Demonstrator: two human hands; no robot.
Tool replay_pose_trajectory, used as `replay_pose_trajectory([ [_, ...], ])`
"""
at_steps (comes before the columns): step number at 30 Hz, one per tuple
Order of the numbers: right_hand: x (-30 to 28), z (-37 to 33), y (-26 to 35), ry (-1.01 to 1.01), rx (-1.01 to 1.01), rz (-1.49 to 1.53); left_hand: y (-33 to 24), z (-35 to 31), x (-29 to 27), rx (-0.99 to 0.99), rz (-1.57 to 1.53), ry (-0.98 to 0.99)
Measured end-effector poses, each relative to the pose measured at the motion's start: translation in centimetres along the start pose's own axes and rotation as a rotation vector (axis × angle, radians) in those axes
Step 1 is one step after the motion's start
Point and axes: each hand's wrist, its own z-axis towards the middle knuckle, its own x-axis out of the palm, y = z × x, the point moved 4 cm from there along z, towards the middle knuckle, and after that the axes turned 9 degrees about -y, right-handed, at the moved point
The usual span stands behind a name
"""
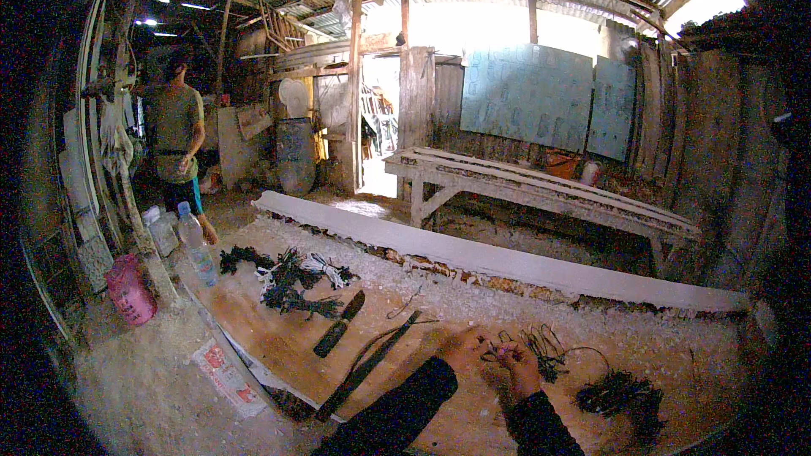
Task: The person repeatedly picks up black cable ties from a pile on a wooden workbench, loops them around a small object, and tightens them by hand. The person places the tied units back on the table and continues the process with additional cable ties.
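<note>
Over the wooden board, my left hand (462,344) reaches in from a black sleeve; it is smeared by motion and its fingers do not show clearly. Close beside it, my right hand (519,370) has its fingers pinched on thin dark cord. Loose loops of dark cord (551,353) lie just beyond and to the right of that hand. Farther right is a thick bundle of dark cords (621,395). Left of my hands lie a long dark strip (372,363) and a short, dark knife-like tool (340,326).
More dark and white cord bundles (296,283) lie at the board's far left, by a plastic bottle (196,245). A long white beam (490,252) runs along the far edge. Beyond stands a wooden bench (541,181). A person (179,131) stands at left, near a pink sack (131,291).
</note>
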Motion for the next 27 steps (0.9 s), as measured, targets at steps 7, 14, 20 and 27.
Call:
replay_pose_trajectory([
  [7,0.8,-1.0,1.1,-0.013,-0.065,-0.036,0.5,0.4,-0.2,-0.049,0.045,-0.059],
  [14,0.3,-0.7,-0.3,-0.055,-0.131,-0.035,1.5,0.4,0.1,-0.233,-0.166,-0.075],
  [20,-0.3,0.5,-0.9,-0.054,-0.212,-0.142,2.3,0.6,1.8,-0.195,-0.695,-0.055],
  [27,0.3,-0.8,0.9,-0.047,-0.271,-0.185,3.5,0.0,3.6,-0.304,-0.661,0.218],
])
